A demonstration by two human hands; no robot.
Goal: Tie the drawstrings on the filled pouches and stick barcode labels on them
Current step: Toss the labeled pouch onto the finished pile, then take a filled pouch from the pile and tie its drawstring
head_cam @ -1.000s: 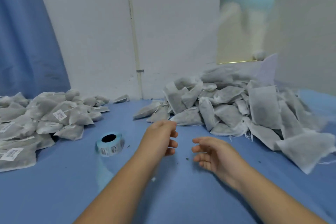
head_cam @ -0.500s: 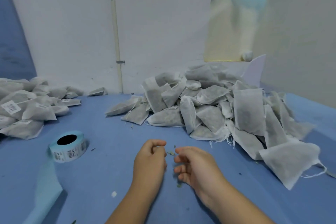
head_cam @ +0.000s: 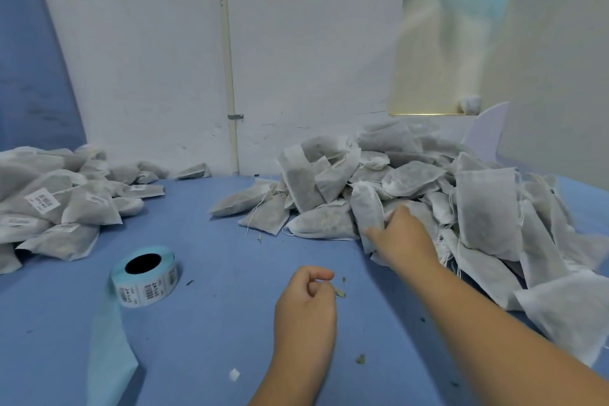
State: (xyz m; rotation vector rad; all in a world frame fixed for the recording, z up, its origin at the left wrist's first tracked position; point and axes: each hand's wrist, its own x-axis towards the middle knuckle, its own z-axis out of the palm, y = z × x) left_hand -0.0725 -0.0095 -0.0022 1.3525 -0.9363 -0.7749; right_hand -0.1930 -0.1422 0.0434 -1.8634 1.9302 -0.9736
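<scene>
The right hand (head_cam: 405,237) grips the near end of a pouch (head_cam: 366,211) leaning lengthwise up the crowding pile (head_cam: 484,208), while the left hand (head_cam: 306,303) is curled empty near the label roll (head_cam: 145,277).

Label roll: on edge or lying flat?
Lying flat: the label roll's dark core hole faces up, barcode labels show around its side, and a loose blue strip trails toward the near edge.

The right hand (head_cam: 403,237) lies on a pouch (head_cam: 366,208) at the near edge of the unlabelled heap (head_cam: 484,208), centre right; blur hides any grip. The left hand (head_cam: 304,306) hangs curled at lower centre; the label roll (head_cam: 145,277) lies lower left; labelled pouches (head_cam: 49,208) fill the left edge.
</scene>
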